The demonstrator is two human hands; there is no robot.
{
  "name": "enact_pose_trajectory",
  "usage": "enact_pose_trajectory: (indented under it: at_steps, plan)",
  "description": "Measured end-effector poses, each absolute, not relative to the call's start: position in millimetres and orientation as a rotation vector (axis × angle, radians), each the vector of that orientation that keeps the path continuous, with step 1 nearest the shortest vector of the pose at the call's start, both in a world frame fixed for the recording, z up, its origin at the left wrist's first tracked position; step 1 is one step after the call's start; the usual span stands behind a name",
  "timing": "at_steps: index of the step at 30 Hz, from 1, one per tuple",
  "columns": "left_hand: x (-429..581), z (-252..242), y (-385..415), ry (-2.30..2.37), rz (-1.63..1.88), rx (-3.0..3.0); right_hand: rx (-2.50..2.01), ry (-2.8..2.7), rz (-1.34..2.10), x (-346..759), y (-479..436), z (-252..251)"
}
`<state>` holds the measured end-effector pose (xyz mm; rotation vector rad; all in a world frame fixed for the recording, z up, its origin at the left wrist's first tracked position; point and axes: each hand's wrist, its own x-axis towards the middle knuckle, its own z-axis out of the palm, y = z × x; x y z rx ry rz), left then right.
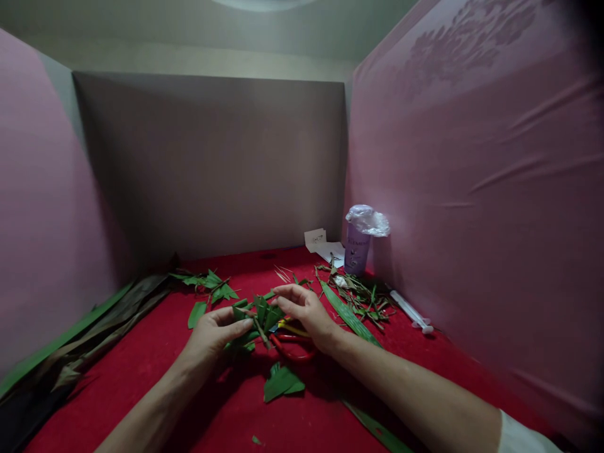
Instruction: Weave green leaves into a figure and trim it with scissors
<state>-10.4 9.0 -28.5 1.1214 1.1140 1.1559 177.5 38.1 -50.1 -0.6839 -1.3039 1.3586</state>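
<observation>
My left hand (216, 335) pinches a small green leaf bundle (260, 312) with a brown stem, thumb on top. My right hand (306, 309) meets it from the other side, its thumb and curled fingers closed on the bundle's edge. Beneath the right hand lie scissors with a red loop handle (295, 357) and some yellow; their blades are hidden by hand and leaves. A folded piece of cut leaf (283, 382) rests on the red cloth (226, 415) in front of the hands.
Cut leaves (210, 284) lie behind my left hand. At right are a heap of twigs (365, 299), a long green leaf (348, 313), a white syringe-like tube (411, 313), and a purple cup (357, 250) topped with clear plastic. Long dried leaves (113, 321) line the left edge. Pink walls (472, 207) flank both sides.
</observation>
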Motion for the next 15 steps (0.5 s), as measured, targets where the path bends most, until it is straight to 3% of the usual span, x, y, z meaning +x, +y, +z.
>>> enact_pose_trajectory:
  at_steps: [15]
  plan:
    - [-10,-26,7,1.153,1.246,1.038,-0.866,-1.329,1.286,171,48,-69]
